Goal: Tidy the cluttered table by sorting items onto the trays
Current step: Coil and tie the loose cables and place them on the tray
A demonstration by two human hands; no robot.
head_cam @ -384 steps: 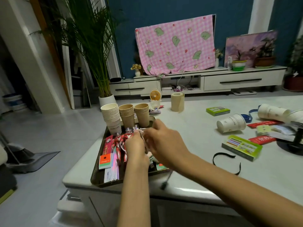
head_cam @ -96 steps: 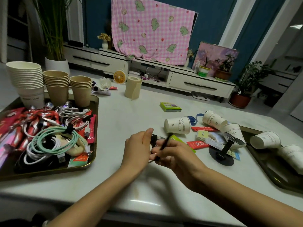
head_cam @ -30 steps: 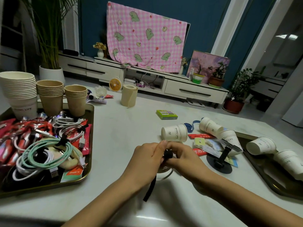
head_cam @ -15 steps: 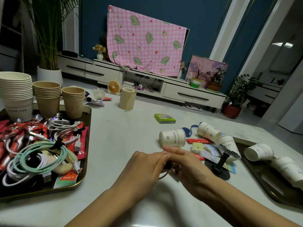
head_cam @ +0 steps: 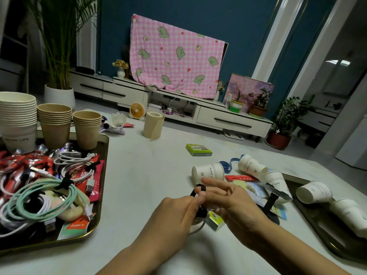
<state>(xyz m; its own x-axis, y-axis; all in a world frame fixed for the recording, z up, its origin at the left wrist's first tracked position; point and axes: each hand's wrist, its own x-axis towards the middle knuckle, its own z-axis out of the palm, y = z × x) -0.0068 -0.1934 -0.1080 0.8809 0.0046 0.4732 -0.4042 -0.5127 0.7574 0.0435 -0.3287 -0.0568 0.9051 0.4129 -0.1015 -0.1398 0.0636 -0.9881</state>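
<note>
My left hand [head_cam: 176, 215] and my right hand [head_cam: 236, 203] meet over the middle of the white table. Between them is a small coil of white cable [head_cam: 196, 229] with a black strap [head_cam: 198, 189]. My left hand pinches the coil at the strap. The strap loops up over a fingertip of my right hand, whose fingers point left. The left tray [head_cam: 106, 143] holds coiled cables, red packets and three stacks of paper cups [head_cam: 54, 124]. On the right tray [head_cam: 325, 235] lie two white cups [head_cam: 313, 192] on their sides.
Loose on the table to the right lie white cups [head_cam: 208, 172], red sachets, a blue band, cards and a black phone stand [head_cam: 272, 201]. One green box [head_cam: 198, 149] sits farther back, a small one [head_cam: 215, 220] under my hands. A paper roll [head_cam: 153, 125] stands behind.
The strap's loose tail, hanging below my hands a second ago, is now wound up and looped over my right fingertip. My right fingers have straightened. The view has tilted slightly.
</note>
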